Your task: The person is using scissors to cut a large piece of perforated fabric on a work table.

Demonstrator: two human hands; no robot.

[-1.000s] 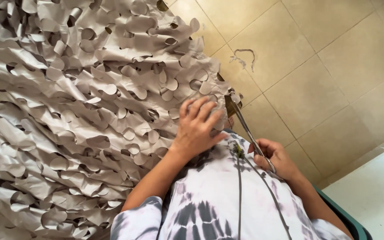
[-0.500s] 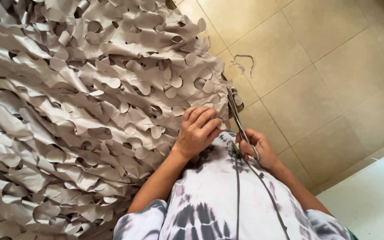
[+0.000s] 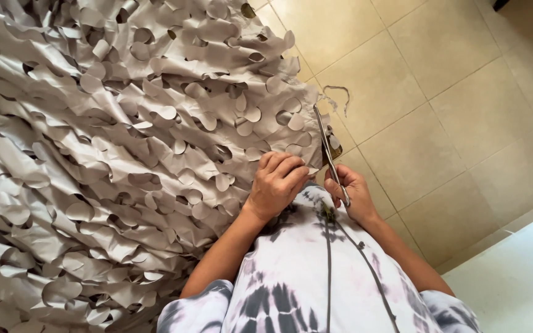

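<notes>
A large sheet of pale grey netting cut into leaf-like flaps [image 3: 112, 154] fills the left of the head view. My left hand [image 3: 277, 183] is closed on the netting's near edge, pinching a flap. My right hand [image 3: 353, 196] holds a pair of long metal scissors [image 3: 326, 147], whose blades point away from me along the netting's right edge. Both hands sit close together just above my tie-dyed shirt [image 3: 322, 283].
Beige tiled floor [image 3: 451, 105] spreads to the right of the netting. A thin curled scrap of cut material [image 3: 337, 94] lies on the tiles past the scissor tips. A pale blue-white surface [image 3: 519, 277] occupies the lower right corner.
The scissors have swung from a slanted line to point more steeply away from me, closer to the netting's edge. My left hand has kept its grip on the netting.
</notes>
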